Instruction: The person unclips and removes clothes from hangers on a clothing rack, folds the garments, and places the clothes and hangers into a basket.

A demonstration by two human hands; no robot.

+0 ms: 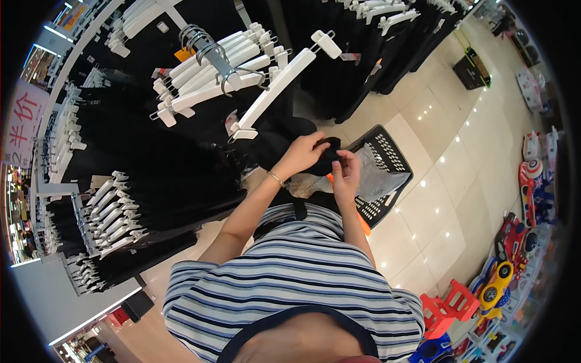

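Black cloth, apparently a garment [290, 130], is bunched up in front of my waist between both hands. My left hand [302, 154], with a bracelet at its wrist, has its fingers closed over the cloth. At the cloth's right edge, my right hand [346, 175] pinches it between thumb and fingers. Just beyond my left hand, a white clip hanger [278, 85] hangs at a slant from the metal display arm [215, 57]. More white hangers [221, 60] with black garments hang behind it. Folds hide the garment's full shape.
A black shopping basket [402, 158] holding a clear plastic bag [375, 178] is to my right. Racks of black clothes [139, 157] crowd the left, and another rack [363, 54] stands ahead. Toy cars [496, 283] line the right side. A dark box [472, 69] sits on the tiled floor.
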